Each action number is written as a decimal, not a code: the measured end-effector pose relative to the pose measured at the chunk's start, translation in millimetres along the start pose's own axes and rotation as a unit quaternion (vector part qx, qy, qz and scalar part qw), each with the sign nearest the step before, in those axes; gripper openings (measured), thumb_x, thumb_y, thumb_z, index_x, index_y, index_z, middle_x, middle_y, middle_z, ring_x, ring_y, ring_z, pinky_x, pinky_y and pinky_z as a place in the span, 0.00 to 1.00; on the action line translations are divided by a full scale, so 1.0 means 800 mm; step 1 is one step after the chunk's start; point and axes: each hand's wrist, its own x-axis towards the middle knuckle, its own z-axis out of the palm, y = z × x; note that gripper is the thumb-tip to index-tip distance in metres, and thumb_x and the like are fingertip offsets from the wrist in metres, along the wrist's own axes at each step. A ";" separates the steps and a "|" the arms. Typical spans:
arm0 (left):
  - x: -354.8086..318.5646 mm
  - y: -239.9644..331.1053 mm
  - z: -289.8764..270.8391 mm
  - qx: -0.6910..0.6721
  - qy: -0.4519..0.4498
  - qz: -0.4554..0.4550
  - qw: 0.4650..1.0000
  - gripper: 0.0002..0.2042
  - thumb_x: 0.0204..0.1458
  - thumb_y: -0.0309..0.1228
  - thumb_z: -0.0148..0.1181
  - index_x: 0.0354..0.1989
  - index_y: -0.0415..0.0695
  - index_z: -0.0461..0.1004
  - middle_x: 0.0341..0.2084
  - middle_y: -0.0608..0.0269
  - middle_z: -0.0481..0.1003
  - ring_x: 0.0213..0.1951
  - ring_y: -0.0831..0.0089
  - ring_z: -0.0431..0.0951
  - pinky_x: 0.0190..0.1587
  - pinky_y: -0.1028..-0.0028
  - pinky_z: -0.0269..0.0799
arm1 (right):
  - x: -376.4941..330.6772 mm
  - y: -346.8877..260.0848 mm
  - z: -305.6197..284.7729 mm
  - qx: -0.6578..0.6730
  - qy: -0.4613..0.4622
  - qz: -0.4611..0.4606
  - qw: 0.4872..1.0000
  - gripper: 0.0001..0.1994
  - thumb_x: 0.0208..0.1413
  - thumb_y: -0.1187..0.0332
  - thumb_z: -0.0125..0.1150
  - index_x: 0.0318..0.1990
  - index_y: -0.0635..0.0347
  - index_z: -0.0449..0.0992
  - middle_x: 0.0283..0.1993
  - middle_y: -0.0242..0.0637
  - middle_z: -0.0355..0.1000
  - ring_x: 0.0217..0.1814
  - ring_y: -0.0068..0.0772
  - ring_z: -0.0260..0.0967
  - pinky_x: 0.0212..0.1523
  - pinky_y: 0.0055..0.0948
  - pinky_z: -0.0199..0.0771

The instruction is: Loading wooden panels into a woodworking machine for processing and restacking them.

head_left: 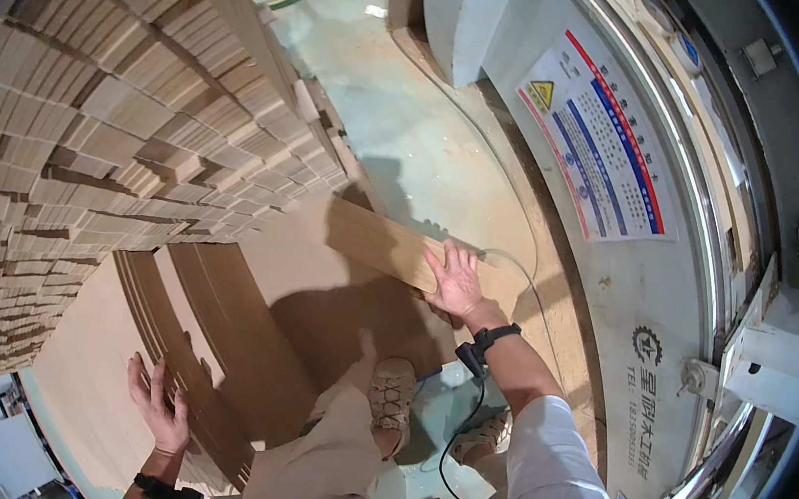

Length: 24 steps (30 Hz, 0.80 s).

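My right hand (457, 281) is closed on the end of a long, flat wooden board (376, 239), which stretches away to the left over a brown sheet-like surface. The underside of that grip is hidden. At the lower left, my left hand (162, 410) has its fingers spread and holds nothing. It is beside a stack of thin brown strips (156, 311), over a pale panel (83, 342); whether it touches either I cannot tell. Another stack of brown boards (245, 311) lies between my two hands.
A tall wall of stacked wooden pieces (88, 125) fills the left. On the right stands a large grey machine (630, 305) with a printed notice sheet (599, 139). A thin cable (515, 189) runs across the floor. My shoes (392, 397) are below, next to the boards.
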 end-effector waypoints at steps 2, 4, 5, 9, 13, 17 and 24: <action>0.003 0.006 0.003 -0.038 0.034 0.022 0.998 0.23 0.51 0.39 0.49 0.56 0.43 0.63 0.60 0.43 0.48 0.63 0.48 0.46 0.62 0.54 0.43 | -0.005 0.011 -0.001 -0.004 0.008 -0.049 0.999 0.44 0.28 0.57 0.67 0.61 0.47 0.57 0.57 0.53 0.53 0.54 0.49 0.53 0.52 0.43 0.52; 0.004 0.009 0.005 -0.008 0.009 0.015 1.000 0.23 0.52 0.40 0.48 0.56 0.44 0.62 0.60 0.43 0.48 0.63 0.48 0.46 0.62 0.55 0.43 | -0.007 0.022 0.026 -0.016 -0.028 -0.033 0.999 0.44 0.28 0.57 0.67 0.61 0.47 0.58 0.57 0.53 0.53 0.54 0.49 0.53 0.52 0.43 0.52; 0.002 0.007 0.007 0.009 0.004 0.019 1.000 0.23 0.52 0.40 0.48 0.56 0.44 0.62 0.61 0.43 0.47 0.63 0.48 0.46 0.62 0.55 0.43 | -0.002 0.024 0.029 -0.027 -0.054 -0.023 0.998 0.44 0.28 0.57 0.67 0.60 0.47 0.58 0.58 0.53 0.53 0.54 0.49 0.53 0.53 0.43 0.52; 0.007 0.001 0.005 0.010 0.006 0.032 0.999 0.23 0.53 0.40 0.47 0.56 0.41 0.62 0.61 0.44 0.45 0.62 0.48 0.46 0.62 0.56 0.44 | -0.013 0.011 0.031 0.008 -0.028 0.000 1.000 0.42 0.30 0.58 0.65 0.61 0.48 0.56 0.58 0.53 0.53 0.54 0.50 0.53 0.53 0.43 0.52; 0.004 0.003 -0.003 0.010 0.007 0.026 1.000 0.23 0.53 0.39 0.47 0.56 0.41 0.62 0.61 0.44 0.46 0.63 0.48 0.47 0.62 0.56 0.46 | -0.010 -0.006 0.015 0.021 0.013 -0.027 0.999 0.42 0.31 0.61 0.64 0.62 0.46 0.55 0.58 0.53 0.53 0.54 0.51 0.52 0.54 0.44 0.51; 0.005 0.006 0.012 -0.020 0.022 0.031 0.999 0.23 0.53 0.38 0.47 0.56 0.41 0.62 0.61 0.44 0.45 0.63 0.48 0.46 0.62 0.56 0.45 | -0.021 0.005 0.064 -0.024 0.010 -0.031 0.999 0.45 0.29 0.59 0.67 0.62 0.45 0.54 0.57 0.53 0.54 0.55 0.50 0.53 0.53 0.45 0.52; 0.004 0.004 -0.003 0.010 0.004 0.021 1.000 0.23 0.53 0.40 0.47 0.56 0.43 0.61 0.61 0.44 0.46 0.63 0.48 0.46 0.62 0.56 0.45 | -0.038 -0.042 0.026 0.072 0.024 -0.001 0.997 0.47 0.28 0.58 0.68 0.63 0.45 0.53 0.57 0.52 0.54 0.55 0.51 0.53 0.53 0.47 0.52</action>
